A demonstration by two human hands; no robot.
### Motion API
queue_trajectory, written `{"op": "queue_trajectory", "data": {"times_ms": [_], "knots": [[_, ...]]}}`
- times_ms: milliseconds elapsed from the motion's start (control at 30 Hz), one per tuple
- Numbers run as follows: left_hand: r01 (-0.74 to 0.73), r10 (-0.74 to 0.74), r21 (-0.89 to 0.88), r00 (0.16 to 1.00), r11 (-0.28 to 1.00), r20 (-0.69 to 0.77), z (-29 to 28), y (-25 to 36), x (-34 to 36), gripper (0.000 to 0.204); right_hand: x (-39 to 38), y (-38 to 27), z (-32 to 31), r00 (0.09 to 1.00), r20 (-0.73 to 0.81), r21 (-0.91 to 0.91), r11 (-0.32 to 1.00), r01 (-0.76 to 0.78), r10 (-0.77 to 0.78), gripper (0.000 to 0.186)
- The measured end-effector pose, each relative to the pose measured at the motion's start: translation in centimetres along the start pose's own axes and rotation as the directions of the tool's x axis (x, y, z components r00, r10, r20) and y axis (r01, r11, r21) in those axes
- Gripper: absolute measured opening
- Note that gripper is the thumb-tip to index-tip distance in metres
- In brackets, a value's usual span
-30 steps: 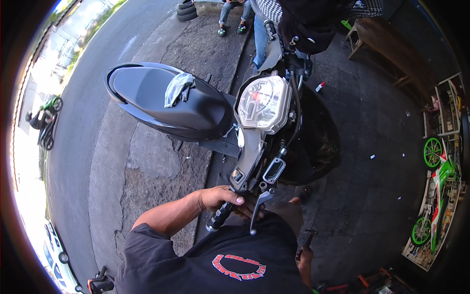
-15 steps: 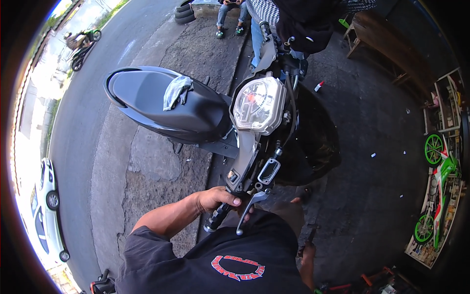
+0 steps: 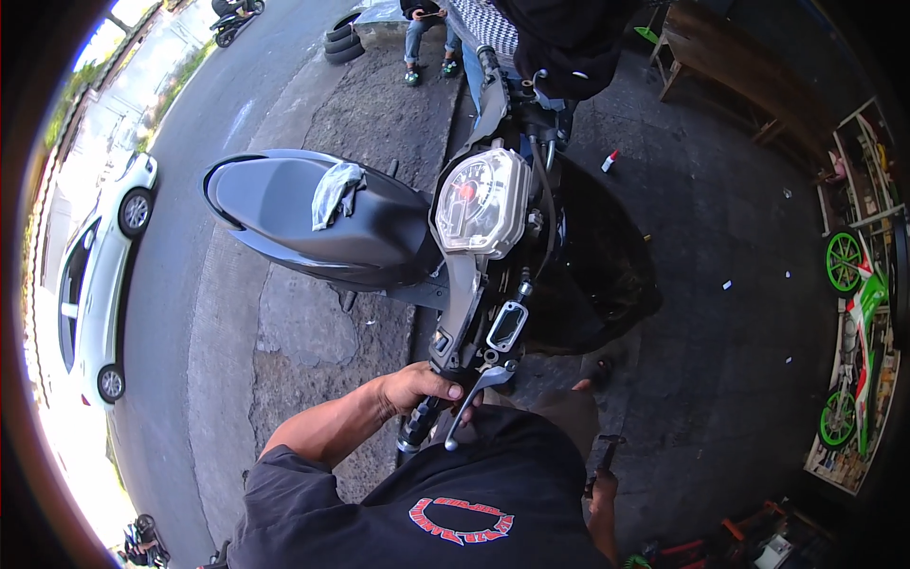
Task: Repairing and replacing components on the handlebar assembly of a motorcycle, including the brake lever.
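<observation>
My left hand [image 3: 417, 387] is closed around the black rubber grip [image 3: 418, 427] at the near end of a scooter's handlebar. The silver brake lever [image 3: 482, 387] runs beside its fingers. Beyond the lever sits an uncovered master cylinder reservoir [image 3: 507, 326], its rectangular top showing. A clear-covered speedometer [image 3: 481, 201] is mounted mid-handlebar. Low at the right, by my leg, my right hand [image 3: 602, 495] is closed on the handle of what looks like a hammer [image 3: 609, 449], head upward.
A crumpled cloth [image 3: 337, 194] lies on the scooter seat [image 3: 284, 204]. Another person [image 3: 559, 43] stands at the far handlebar end; someone sits behind near stacked tires [image 3: 343, 43]. A small white bottle with a red cap [image 3: 609, 161] is on the floor. A wooden bench [image 3: 730, 71] stands right.
My view has shifted slightly. My left hand stays on the grip, and the hammer in my right hand now shows more fully. On the road, the white car and the motorcycle have moved farther up.
</observation>
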State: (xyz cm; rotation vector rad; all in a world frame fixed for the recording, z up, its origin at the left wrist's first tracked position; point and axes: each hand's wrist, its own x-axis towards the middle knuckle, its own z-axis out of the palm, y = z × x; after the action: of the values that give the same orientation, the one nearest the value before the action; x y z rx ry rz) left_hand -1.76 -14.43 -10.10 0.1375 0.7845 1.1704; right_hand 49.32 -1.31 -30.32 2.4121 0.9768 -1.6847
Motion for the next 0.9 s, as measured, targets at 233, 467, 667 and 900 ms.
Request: {"op": "queue_trajectory", "data": {"times_ms": [233, 467, 667, 900], "knots": [[0.016, -0.011, 0.095, 0.999, 0.995, -0.051, 0.3, 0.5, -0.2, 0.027, 0.2, -0.1, 0.3, 1.000, 0.006, 0.032, 0.999, 0.010, -0.010, 0.022], [0.005, -0.005, 0.054, 1.000, 0.999, 0.011, 0.3, 0.4, -0.1, 0.040, 0.9, 0.6, 0.0, 0.999, -0.026, 0.016, 0.999, -0.043, 0.044, 0.024], [0.100, -0.084, -0.086, 0.981, 0.991, 0.175, -0.6, -0.1, 0.5, 0.072, 1.3, -0.4, 0.5, 1.000, -0.023, 0.017, 1.000, -0.010, 0.010, 0.024], [0.016, -0.014, -0.056, 0.999, 0.998, 0.038, -0.9, -0.7, 0.4, 0.066, 0.8, -1.6, 1.3, 0.999, 0.025, 0.058, 0.998, 0.023, -0.025, 0.023]]}}
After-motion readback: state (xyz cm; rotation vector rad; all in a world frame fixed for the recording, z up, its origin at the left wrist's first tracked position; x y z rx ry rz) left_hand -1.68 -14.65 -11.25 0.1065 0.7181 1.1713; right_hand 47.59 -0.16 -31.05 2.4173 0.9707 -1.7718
